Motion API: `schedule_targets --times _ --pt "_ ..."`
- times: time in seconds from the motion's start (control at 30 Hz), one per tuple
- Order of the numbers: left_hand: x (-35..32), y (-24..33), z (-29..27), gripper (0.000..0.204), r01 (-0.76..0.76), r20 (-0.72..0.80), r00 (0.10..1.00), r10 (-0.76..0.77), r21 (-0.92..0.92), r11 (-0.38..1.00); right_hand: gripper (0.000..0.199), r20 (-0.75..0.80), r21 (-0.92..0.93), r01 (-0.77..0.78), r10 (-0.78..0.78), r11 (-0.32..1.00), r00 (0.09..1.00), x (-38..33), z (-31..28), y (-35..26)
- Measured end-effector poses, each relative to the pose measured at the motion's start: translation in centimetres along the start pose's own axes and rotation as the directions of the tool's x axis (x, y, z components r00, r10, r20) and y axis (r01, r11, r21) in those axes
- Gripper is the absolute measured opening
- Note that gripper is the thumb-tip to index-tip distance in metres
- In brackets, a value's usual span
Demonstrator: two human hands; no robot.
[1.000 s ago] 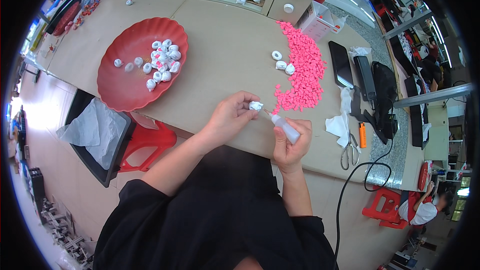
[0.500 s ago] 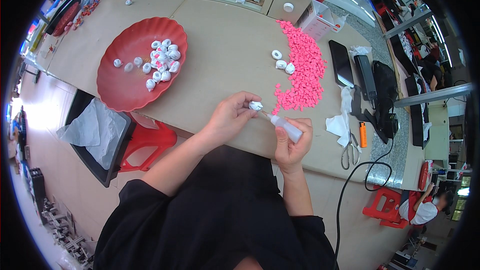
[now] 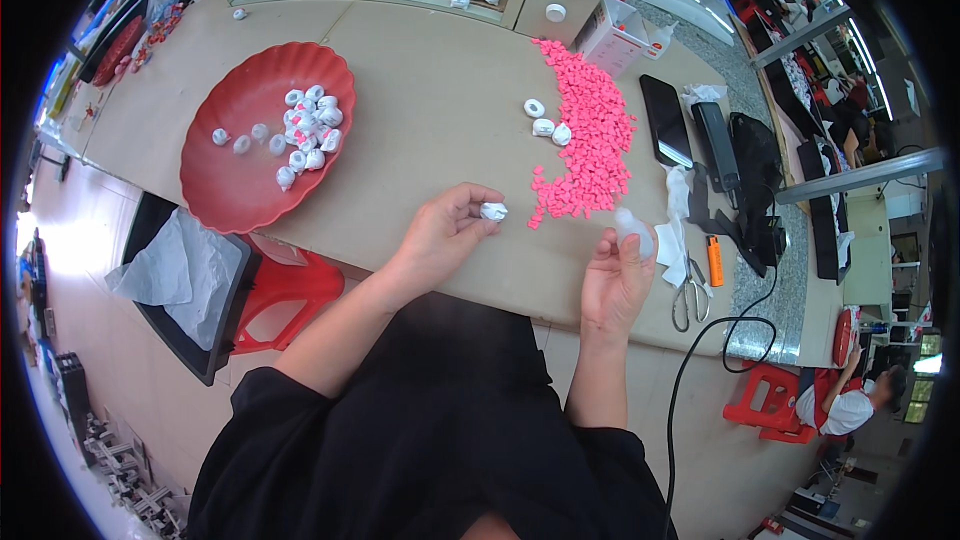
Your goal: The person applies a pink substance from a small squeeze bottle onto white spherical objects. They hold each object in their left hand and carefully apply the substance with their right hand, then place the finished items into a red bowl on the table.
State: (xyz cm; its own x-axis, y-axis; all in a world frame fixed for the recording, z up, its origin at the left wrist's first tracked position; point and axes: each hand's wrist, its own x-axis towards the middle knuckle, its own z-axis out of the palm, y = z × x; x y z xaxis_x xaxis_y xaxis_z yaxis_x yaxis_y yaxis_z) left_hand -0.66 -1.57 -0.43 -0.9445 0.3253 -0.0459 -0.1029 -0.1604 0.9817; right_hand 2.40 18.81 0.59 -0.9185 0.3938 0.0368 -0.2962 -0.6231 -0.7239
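Observation:
Between the thumb and fingers of my left hand is a small white rounded piece, held above the table's near edge. My right hand grips a small translucent squeeze bottle, now pointing away from that piece. Just beyond my hands spreads a heap of small bright pink pieces. Beside its left edge lie a few loose white rounded pieces. To the left, a red scalloped dish holds several more white pieces, some with pink spots on them.
Right of the heap lie a black phone, scissors, an orange lighter and a dark handheld device. A black cable hangs off the near edge. A lit cabinet stands behind. A person sits at far right.
My right hand has drawn the squeeze bottle away to the right and tipped it upward, off the white piece. The left hand still pinches that piece. The whole view has shifted slightly.

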Motion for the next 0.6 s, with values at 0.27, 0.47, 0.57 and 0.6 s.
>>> schedule_targets --times 0.27,0.47,0.57,0.6 --pt "0.1 0.3 0.2 0.023 0.025 -0.001 1.0 -0.025 0.008 1.0 0.033 0.126 -0.738 0.08 0.021 0.67 0.992 2.4 -2.5 -4.5" --pt "0.1 0.2 0.3 0.022 0.014 -0.006 1.0 -0.014 0.003 1.0 0.032 0.374 -0.89 0.313 0.138 0.333 0.917 4.5 -3.8 -4.2" --pt "0.1 0.1 0.2 0.022 0.021 -0.006 1.0 -0.021 -0.003 1.0 0.028 0.366 -0.894 0.328 0.076 0.305 0.928 3.7 -2.9 -2.6" --pt "0.0 0.2 0.2 0.022 0.027 -0.005 1.0 -0.027 -0.006 1.0 0.025 0.391 -0.903 0.374 0.041 0.21 0.92 3.4 -2.4 -2.3"
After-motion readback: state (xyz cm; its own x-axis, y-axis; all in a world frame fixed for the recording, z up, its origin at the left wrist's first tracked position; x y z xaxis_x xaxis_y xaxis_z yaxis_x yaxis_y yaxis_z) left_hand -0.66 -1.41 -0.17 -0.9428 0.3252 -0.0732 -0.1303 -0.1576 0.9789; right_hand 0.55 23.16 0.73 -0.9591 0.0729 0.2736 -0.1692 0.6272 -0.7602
